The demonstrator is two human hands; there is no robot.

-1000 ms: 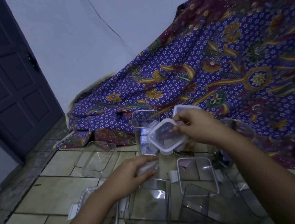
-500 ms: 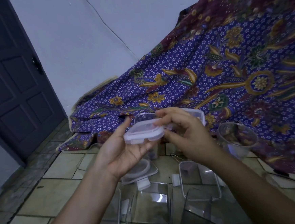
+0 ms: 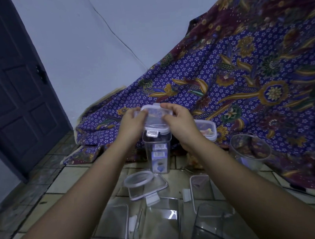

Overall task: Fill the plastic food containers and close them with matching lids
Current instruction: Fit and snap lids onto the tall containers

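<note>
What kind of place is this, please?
Probably a room in a home, with the work done on the floor: a tiled floor, a dark panelled door, and a batik cloth draped over something.

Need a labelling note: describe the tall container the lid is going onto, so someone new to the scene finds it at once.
Start at the purple floral cloth draped against the wall; the tall clear container stands on the tiled floor at its front edge, between the two forearms. Both hands, left hand and right hand, hold a square lid over it. Alone among the containers, it is narrow, upright and holds small labelled packets.
</note>
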